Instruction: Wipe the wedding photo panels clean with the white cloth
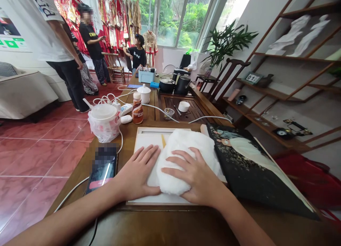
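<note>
My left hand (140, 173) lies flat with its fingers stretched out on a white panel with a thin pale wooden edge (144, 202), set on the brown table. Its fingertips are close to a bulky white fluffy wad (197, 141), perhaps a towel or padding. My right hand (195, 176) is curved over this wad from the right, its fingers spread across the top and its thumb low on the near side. A narrow yellowish strip (163, 141) stands out beside the wad on the panel. The wad hides the panel's middle and much of its right part.
At the right lies a dark picture panel (247, 168) showing a figure in pale dress. Left are a phone (102, 168), a bag-lined tub (103, 121) and a Nescafe bottle (137, 109). Cables cross the table (128, 224). A tea tray (173, 100) sits behind; several people are farther back.
</note>
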Motion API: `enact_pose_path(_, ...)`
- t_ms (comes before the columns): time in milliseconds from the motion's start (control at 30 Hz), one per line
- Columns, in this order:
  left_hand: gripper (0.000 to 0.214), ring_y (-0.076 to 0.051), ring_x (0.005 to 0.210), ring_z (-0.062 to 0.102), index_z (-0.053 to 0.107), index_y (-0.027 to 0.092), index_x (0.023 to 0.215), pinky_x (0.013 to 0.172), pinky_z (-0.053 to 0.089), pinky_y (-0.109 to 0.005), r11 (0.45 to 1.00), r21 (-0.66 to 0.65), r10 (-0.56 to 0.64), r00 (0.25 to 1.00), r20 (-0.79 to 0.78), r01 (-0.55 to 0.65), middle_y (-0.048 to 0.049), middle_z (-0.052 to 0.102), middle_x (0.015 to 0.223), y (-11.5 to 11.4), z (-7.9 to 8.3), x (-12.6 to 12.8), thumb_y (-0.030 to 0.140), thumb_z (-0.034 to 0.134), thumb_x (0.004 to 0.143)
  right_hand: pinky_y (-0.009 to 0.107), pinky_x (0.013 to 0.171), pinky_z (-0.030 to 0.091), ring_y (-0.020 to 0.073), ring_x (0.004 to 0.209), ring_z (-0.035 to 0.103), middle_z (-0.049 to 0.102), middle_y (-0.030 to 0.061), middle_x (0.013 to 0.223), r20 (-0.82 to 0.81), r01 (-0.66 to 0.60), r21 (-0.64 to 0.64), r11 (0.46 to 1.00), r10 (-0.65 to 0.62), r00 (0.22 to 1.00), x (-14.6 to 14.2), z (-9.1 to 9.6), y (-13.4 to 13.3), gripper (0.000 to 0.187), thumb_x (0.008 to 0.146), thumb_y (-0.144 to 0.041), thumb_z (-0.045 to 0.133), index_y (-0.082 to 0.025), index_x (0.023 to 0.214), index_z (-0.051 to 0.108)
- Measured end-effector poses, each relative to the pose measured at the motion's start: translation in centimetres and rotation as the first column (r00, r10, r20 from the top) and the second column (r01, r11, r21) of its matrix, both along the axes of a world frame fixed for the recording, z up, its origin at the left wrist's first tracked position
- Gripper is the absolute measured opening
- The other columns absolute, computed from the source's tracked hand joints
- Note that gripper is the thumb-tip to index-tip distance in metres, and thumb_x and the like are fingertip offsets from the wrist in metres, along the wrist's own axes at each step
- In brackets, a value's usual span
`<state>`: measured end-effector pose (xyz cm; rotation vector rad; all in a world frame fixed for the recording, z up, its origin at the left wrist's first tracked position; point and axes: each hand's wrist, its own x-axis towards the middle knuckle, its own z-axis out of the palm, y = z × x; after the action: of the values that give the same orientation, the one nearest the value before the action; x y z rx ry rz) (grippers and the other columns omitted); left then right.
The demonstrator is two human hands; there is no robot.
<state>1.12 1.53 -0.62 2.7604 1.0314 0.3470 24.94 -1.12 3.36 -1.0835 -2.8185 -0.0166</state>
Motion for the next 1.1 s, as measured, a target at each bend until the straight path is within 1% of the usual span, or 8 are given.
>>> enact_pose_path(67,0.096,-0.031,0.143,0.017,0.018,0.016,0.15,0.117,0.015,-0.047,1.0,0.002,0.004,1.0,0.014,-0.004,-0.0118,0.024,0.155,0.0,0.0,0.0,0.075,0.046,0.08,0.052,0.099,0.016,0.029,0.125,0.04,0.054,0.0029,0.133,-0.008,0.031,0.008,0.999,-0.031,0.999,0.4,0.0,0.3,0.049,0.077,-0.031,0.058,-0.035,0.125,0.052)
enact_pose_path(233,0.1,-0.031,0.143,0.016,0.014,0.015,0.151,0.117,0.016,-0.047,1.0,-0.008,0.015,0.999,0.031,-0.014,-0.0127,0.022,0.155,-0.1,0.1,0.0,0.079,0.041,0.079,0.05,0.094,0.022,0.0285,0.119,0.046,0.058,0.0058,0.126,-0.049,0.21,0.064,0.976,-0.207,0.977,2.4,0.1,1.3,0.04,0.08,-0.03,0.056,-0.032,0.12,0.056)
enact_pose_path(300,0.1,-0.031,0.143,0.016,0.015,0.015,0.151,0.117,0.016,-0.047,1.0,-0.014,0.016,1.0,0.023,-0.016,-0.0129,0.021,0.155,-0.1,0.1,0.0,0.079,0.04,0.079,0.051,0.095,0.021,0.0288,0.119,0.045,0.057,0.0054,0.127,-0.043,0.198,0.058,0.979,-0.195,0.98,2.2,0.1,1.1,0.041,0.08,-0.031,0.056,-0.033,0.121,0.055)
enact_pose_path(500,0.095,-0.031,0.143,0.017,0.018,0.016,0.151,0.117,0.016,-0.047,1.0,-0.004,0.001,1.0,0.003,-0.001,-0.0114,0.024,0.154,0.0,0.1,0.0,0.073,0.047,0.08,0.054,0.099,0.014,0.0297,0.125,0.039,0.054,0.0048,0.133,-0.006,-0.002,0.006,1.0,0.002,1.0,0.1,-0.1,0.0,0.048,0.078,-0.033,0.058,-0.035,0.126,0.052)
enact_pose_path(700,0.099,-0.031,0.143,0.016,0.016,0.016,0.151,0.117,0.016,-0.047,1.0,-0.005,0.013,1.0,0.024,-0.012,-0.0121,0.023,0.155,-0.1,0.2,0.1,0.079,0.04,0.079,0.048,0.093,0.024,0.0288,0.117,0.047,0.059,0.0072,0.126,-0.046,0.193,0.084,0.978,-0.19,0.981,2.2,0.0,1.3,0.039,0.08,-0.032,0.057,-0.03,0.119,0.057)
enact_pose_path(767,0.099,-0.031,0.143,0.016,0.017,0.015,0.151,0.117,0.015,-0.047,1.0,-0.009,0.017,1.0,0.018,-0.017,-0.012,0.022,0.155,-0.2,0.2,0.1,0.08,0.038,0.079,0.049,0.093,0.024,0.0287,0.117,0.047,0.059,0.0079,0.125,-0.057,0.219,0.093,0.971,-0.214,0.975,2.4,0.0,1.4,0.038,0.082,-0.032,0.056,-0.029,0.119,0.057)
enact_pose_path(1000,0.096,-0.031,0.144,0.015,0.02,0.015,0.15,0.117,0.013,-0.047,1.0,-0.013,0.011,1.0,-0.014,-0.012,-0.0114,0.022,0.155,0.0,0.1,0.1,0.077,0.042,0.08,0.054,0.099,0.013,0.0285,0.126,0.04,0.055,0.0029,0.132,-0.021,0.031,-0.002,1.0,-0.031,0.999,0.0,0.1,0.0,0.044,0.081,-0.034,0.056,-0.035,0.124,0.051)
enact_pose_path(1100,0.098,-0.03,0.144,0.015,0.019,0.014,0.15,0.117,0.013,-0.047,0.999,-0.025,0.02,1.0,-0.014,-0.02,-0.0119,0.022,0.155,-0.1,0.3,0.1,0.079,0.039,0.08,0.052,0.098,0.017,0.0273,0.124,0.042,0.055,0.0029,0.13,-0.033,0.092,-0.008,0.996,-0.093,0.995,0.7,0.2,0.4,0.043,0.081,-0.033,0.057,-0.035,0.123,0.053)
